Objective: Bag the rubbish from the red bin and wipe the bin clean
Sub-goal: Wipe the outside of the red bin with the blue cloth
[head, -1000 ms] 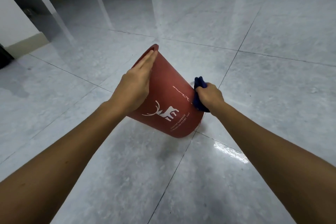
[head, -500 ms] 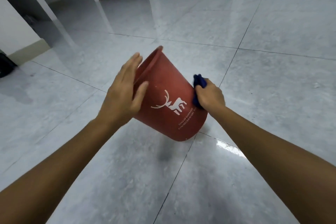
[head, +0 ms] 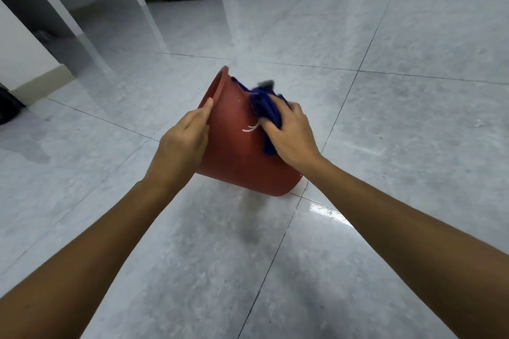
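The red bin (head: 234, 154) is held tilted above the tiled floor, its rim pointing up and away to the left. My left hand (head: 184, 143) grips the bin's left side near the rim, thumb along the edge. A dark blue cloth (head: 265, 110) lies bunched against the upper outer wall, and my right hand (head: 292, 135) holds it there with curled fingers. Only a bit of the white deer print shows beside the cloth. The inside of the bin is hidden.
Glossy grey floor tiles (head: 358, 270) spread all around, with a bright light reflection at the right. A white wall corner (head: 24, 63) stands at the left, with a dark object (head: 8, 107) at its foot. A dark doorway lies at the back.
My right hand has slid the cloth from the bin's right side up over its upper wall. My left hand has closed on the bin near the rim, and the bin has turned, hiding the deer print.
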A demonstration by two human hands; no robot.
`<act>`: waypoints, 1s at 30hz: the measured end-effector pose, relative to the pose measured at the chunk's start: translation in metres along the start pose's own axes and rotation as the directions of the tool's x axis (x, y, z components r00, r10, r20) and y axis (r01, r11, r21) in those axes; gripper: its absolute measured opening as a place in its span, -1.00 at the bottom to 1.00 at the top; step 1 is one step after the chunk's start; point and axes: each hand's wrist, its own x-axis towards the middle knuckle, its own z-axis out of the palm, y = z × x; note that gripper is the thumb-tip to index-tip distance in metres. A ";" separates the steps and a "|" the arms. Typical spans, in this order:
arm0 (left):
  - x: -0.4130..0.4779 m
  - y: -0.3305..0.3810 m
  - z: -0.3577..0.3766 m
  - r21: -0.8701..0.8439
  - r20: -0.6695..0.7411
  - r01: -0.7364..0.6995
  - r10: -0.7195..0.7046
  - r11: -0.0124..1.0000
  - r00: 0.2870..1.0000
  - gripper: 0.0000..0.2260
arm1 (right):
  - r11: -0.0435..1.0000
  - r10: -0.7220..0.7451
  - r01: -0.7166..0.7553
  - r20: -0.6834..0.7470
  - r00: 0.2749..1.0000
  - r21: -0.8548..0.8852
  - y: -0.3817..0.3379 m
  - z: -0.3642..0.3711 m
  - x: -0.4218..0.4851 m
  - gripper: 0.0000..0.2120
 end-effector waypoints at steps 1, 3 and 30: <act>0.000 -0.002 0.000 -0.045 0.004 0.062 -0.062 0.997 0.998 -0.53 | 0.993 0.109 -0.110 -0.028 0.994 -0.035 0.013 0.000 -0.004 -0.53; -0.006 -0.007 0.001 -0.143 0.096 0.198 -0.186 0.970 0.978 -0.44 | 0.944 0.318 -0.322 -0.061 0.946 -0.066 0.032 -0.005 -0.006 -0.55; 0.021 0.018 -0.001 -0.446 -0.072 0.247 -0.309 0.860 0.948 -0.53 | 0.979 0.140 -0.132 0.043 0.989 -0.158 -0.017 -0.011 0.001 -0.57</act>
